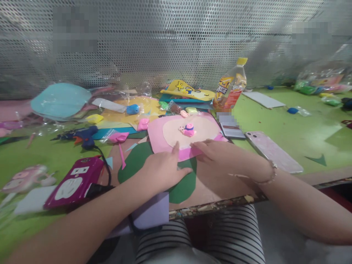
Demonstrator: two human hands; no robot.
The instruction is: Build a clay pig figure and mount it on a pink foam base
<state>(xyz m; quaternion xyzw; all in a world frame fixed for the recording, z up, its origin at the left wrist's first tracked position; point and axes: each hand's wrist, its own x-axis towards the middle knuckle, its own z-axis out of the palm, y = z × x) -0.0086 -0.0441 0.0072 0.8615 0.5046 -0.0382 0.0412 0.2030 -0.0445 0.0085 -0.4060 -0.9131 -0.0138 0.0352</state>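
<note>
My left hand (162, 168) rests on the near edge of a pink sheet (156, 136), index finger stretched forward and thumb out to the side; it is open. My right hand (217, 156) lies at the sheet's near right edge, fingers extended, also open. A cream oval (172, 132) sits on the pink sheet. On the oval is a small pink clay snail (189, 130) with a blue band. Beneath my left hand is a dark green foam piece (180, 190), partly covered by the hand and the pink sheet.
To the left are a magenta power strip (95, 168) and a glue gun (85, 136). A bottle (232, 88) stands behind, beside yellow decorated foam (189, 91). A phone (273, 151) lies right. Clay packets (118, 137) are scattered about. A perforated metal panel (176, 44) closes the back.
</note>
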